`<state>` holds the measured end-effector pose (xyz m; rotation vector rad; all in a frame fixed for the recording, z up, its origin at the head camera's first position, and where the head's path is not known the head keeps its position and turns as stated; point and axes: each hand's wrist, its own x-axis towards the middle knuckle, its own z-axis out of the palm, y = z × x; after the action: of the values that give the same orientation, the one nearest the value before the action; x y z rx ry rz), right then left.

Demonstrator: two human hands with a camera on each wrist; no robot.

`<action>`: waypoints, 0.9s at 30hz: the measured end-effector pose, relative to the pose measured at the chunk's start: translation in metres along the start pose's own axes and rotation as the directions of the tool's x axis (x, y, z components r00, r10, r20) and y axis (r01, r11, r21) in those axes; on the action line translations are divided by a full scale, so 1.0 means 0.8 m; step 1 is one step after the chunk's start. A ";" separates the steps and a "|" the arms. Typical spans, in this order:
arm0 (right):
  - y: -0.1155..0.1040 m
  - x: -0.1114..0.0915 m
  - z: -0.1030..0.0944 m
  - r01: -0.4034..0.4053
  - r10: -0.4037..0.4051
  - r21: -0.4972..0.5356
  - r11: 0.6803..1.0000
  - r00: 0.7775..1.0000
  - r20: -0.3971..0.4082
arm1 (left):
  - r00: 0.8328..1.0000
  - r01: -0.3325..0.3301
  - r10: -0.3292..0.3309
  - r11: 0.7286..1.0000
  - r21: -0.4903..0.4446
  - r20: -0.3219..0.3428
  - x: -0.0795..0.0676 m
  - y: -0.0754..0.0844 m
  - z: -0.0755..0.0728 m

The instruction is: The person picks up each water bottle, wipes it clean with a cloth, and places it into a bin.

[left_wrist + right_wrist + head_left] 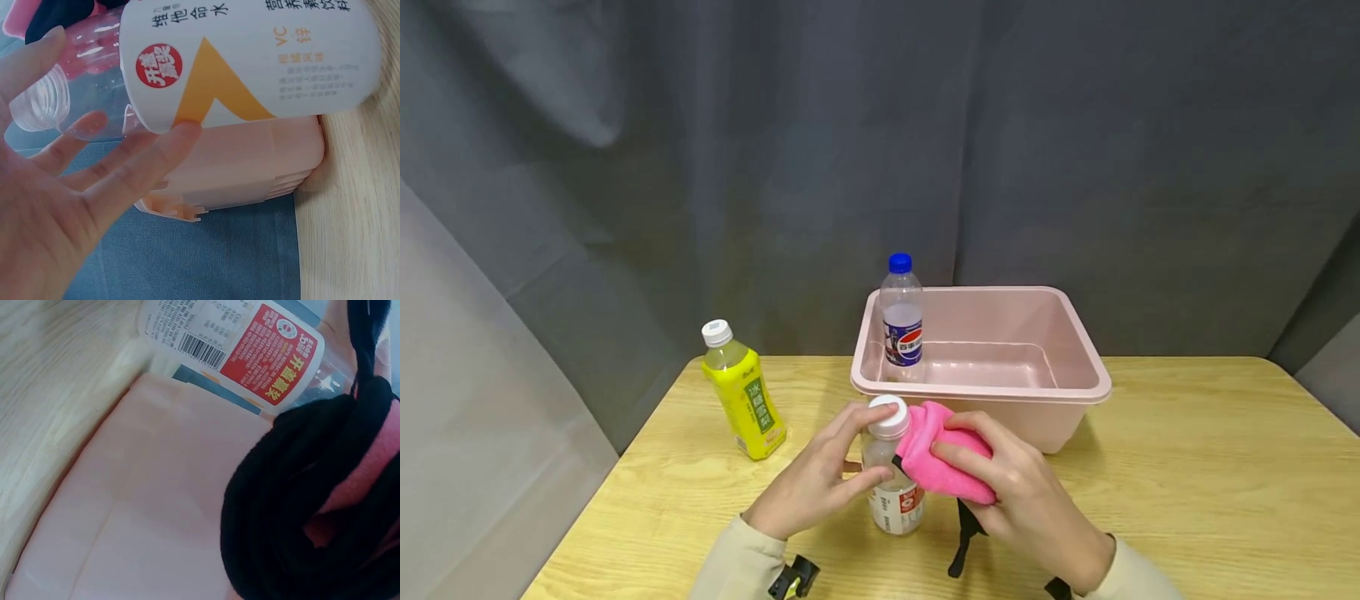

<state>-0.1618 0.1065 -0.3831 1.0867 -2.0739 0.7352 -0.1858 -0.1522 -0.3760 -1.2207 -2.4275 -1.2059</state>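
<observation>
A clear bottle with a white cap and a white, red and orange label [897, 510] [250, 56] stands in front of the pink bin in the head view. My left hand [827, 471] [56, 206] holds its upper part, the index finger on the cap and the thumb on the side. Bunched in my right hand [1026, 479] is a bright pink cloth [943, 467], which touches the bottle's upper right side. Black cord or fabric [281, 487] belongs with the cloth in the right wrist view, and a black strap [964, 533] hangs below it. My right fingers are hidden there.
Behind the hands is a pale pink plastic bin [985, 392]. A Pepsi-labelled bottle with a blue cap [901, 325] stands inside at its left. Farther left on the wooden table [1210, 483] is a yellow-labelled bottle with a white cap [745, 400]. A grey curtain [820, 150] hangs behind.
</observation>
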 end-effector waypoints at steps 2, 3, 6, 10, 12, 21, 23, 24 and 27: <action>0.000 -0.001 -0.001 -0.008 0.008 -0.003 1.000 1.000 0.023 | 1.000 -0.009 0.009 1.000 0.006 -0.004 -0.001 0.000 0.001; 0.000 -0.001 -0.002 -0.011 0.011 -0.001 1.000 0.999 0.032 | 1.000 -0.013 0.013 1.000 0.010 -0.005 0.000 0.000 0.001; 0.001 -0.001 -0.003 0.010 -0.011 0.014 1.000 0.999 0.048 | 1.000 -0.006 0.006 1.000 0.006 -0.003 0.001 0.000 0.002; 0.004 -0.004 0.000 0.045 -0.046 0.015 0.999 0.990 0.131 | 1.000 0.028 -0.028 0.999 -0.022 0.002 -0.001 0.000 0.002; 0.006 -0.008 0.002 0.027 -0.028 0.005 1.000 0.979 0.204 | 0.999 0.039 -0.039 0.999 -0.034 0.002 -0.002 0.000 0.003; 0.014 -0.029 0.027 -0.028 0.060 -0.065 0.998 0.820 0.569 | 1.000 -0.006 0.005 1.000 -0.029 -0.014 -0.003 -0.001 0.005; 0.014 -0.031 0.030 -0.017 0.061 -0.081 0.997 0.817 0.573 | 1.000 -0.013 0.012 1.000 -0.024 -0.015 -0.003 0.000 0.004; 0.013 -0.030 0.031 -0.023 0.069 -0.087 0.996 0.817 0.573 | 1.000 -0.017 0.017 1.000 -0.019 -0.015 -0.003 0.000 0.004; 0.013 -0.030 0.029 -0.033 0.076 -0.086 0.996 0.828 0.555 | 0.999 -0.028 0.028 1.000 -0.014 -0.015 -0.002 0.000 0.004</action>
<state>-0.1676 0.1058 -0.4175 1.3194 -2.6073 0.3810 -0.1841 -0.1512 -0.3789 -1.2413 -2.3872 -1.2215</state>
